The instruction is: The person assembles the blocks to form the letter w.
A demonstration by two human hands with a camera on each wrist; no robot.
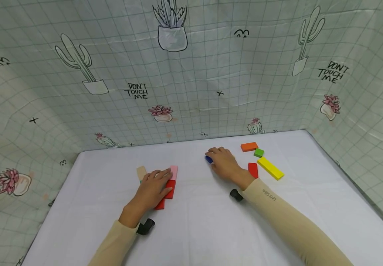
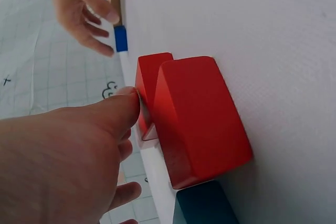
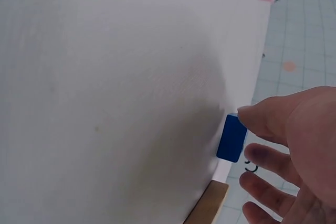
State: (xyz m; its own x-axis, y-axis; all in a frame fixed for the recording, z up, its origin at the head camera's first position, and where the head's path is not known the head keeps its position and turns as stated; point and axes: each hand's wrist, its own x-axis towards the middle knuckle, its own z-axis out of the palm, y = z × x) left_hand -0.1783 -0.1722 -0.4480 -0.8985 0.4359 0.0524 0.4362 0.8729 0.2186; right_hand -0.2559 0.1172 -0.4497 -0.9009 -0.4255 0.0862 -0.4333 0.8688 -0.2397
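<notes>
My left hand (image 1: pixel 152 186) rests over a cluster of blocks, fingers mostly extended. Its thumb touches a red block (image 1: pixel 170 189), which meets a pink block (image 1: pixel 174 172); a second red block (image 1: pixel 159 205) lies nearer me. A tan block (image 1: pixel 141 172) pokes out beyond the fingers, and a dark teal block (image 2: pixel 205 205) adjoins the nearer red one in the left wrist view. My right hand (image 1: pixel 224 163) pinches a small blue block (image 3: pixel 232 137) at the table surface between thumb and index finger; the other fingers are loosely spread. Beside it lies a brown block (image 3: pixel 208 203), mostly hidden in the head view.
Right of my right hand lie an orange block (image 1: pixel 249 147), a small green block (image 1: pixel 259 152), a long yellow block (image 1: pixel 270 168) and a red block (image 1: pixel 253 170), partly behind the forearm. A patterned cloth (image 1: pixel 191 74) rises behind the white table (image 1: pixel 195 229).
</notes>
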